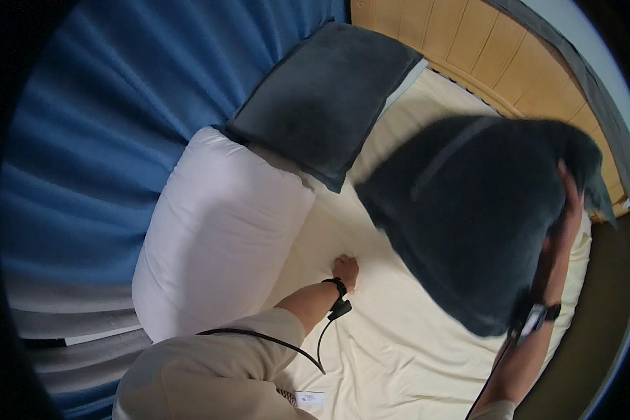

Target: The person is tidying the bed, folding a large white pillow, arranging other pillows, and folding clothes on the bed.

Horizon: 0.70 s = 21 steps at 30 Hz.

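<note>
My right hand (571,199) grips the right edge of a dark grey pillow (469,210), which is tilted over the right side of the bed and blurred at its far edges. Some of that hand's fingers disappear behind the fabric. Lower and to the left, my left hand (346,271) presses down on the cream sheet (381,315) with its fingers curled in and nothing visible in them. Small creases spread from its knuckles. Beside that hand, to the left, lies a plump white pillow (224,231).
Another dark grey pillow (322,98) lies at the far end, with a pale edge showing underneath. A wooden headboard (490,49) closes off the back right. Blue curtain fabric (112,126) hangs along the left. Black cables (280,341) run from my wrist straps; a white label (309,398) lies near the front.
</note>
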Motion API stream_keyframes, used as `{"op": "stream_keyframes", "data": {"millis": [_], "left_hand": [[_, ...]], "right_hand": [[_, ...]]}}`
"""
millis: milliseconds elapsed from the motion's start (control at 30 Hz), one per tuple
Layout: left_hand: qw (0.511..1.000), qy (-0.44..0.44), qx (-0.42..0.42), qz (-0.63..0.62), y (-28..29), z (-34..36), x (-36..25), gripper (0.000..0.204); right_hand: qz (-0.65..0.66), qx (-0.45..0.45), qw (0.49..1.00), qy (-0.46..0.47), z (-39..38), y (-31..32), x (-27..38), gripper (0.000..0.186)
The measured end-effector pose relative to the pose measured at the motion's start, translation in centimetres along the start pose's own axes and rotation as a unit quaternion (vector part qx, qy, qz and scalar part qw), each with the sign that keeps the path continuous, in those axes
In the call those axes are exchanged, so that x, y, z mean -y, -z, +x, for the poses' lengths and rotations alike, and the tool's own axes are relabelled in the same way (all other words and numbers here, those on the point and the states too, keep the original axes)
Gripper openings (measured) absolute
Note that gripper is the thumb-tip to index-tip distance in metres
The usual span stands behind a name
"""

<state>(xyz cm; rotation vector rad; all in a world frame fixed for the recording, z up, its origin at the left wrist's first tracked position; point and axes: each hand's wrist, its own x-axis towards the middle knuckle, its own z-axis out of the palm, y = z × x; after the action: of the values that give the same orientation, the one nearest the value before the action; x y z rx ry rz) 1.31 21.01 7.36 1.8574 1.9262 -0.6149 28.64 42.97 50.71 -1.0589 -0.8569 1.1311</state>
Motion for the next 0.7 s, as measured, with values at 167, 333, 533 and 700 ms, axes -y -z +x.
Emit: {"op": "stream_keyframes", "data": {"millis": [167, 333, 533, 700], "left_hand": [[0.999, -0.010, -0.034, 0.040, 1.0, 0.3, -1.6, 0.100], [0.998, 0.027, -0.039, -0.052, -1.4, 0.2, 0.6, 0.096], [0.999, -0.039, 0.004, -0.009, 0.6, -0.1, 0.1, 0.088], [0.998, -0.046, 0.044, 0.014, 2.9, -0.4, -0.7, 0.092]], "right_hand": [[0.140, 0.236, 0.959, -0.069, 5.5, -9.1, -2.1, 0.053], [-0.097, 0.245, 0.960, -0.096, 1.4, -12.6, -7.1, 0.095], [-0.153, 0.142, 0.954, -0.216, -4.2, -0.4, -19.2, 0.063], [-0.187, -0.041, 0.905, -0.380, -18.4, 16.4, -32.4, 0.059]]}}
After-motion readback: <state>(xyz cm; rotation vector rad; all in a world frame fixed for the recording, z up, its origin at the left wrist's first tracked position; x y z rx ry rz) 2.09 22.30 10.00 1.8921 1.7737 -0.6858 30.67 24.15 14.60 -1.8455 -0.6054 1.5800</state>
